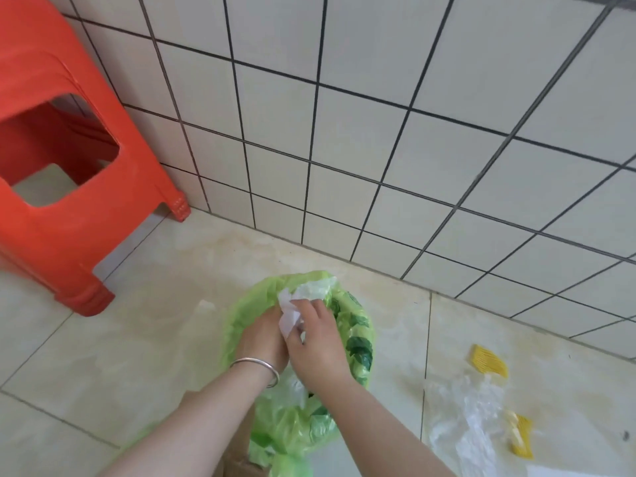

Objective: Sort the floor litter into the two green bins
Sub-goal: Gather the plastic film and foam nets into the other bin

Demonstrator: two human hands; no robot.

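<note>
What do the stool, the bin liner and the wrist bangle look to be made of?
Stool: moulded orange plastic, dull sheen, rounded ribbed feet. Bin liner: thin translucent green plastic film, crinkled and glossy. Bangle: likely silver-toned metal, judging by its smooth bright glint.

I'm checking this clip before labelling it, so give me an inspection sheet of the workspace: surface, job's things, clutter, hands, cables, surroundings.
Surface: pale glossy tiled floor, some brownish staining near the wall.
Job's things: bin lined with a green plastic bag; crumpled white tissue held over it; a second bin is not clearly seen.
Clutter: clear plastic wrap and two yellow ridged pieces on the floor to the right.
Hands: left hand, with a silver bangle at the wrist, and right hand both pinch the tissue.
Cables: nothing seen.
Surroundings: orange plastic stool at left; white tiled wall with dark grout.
</note>
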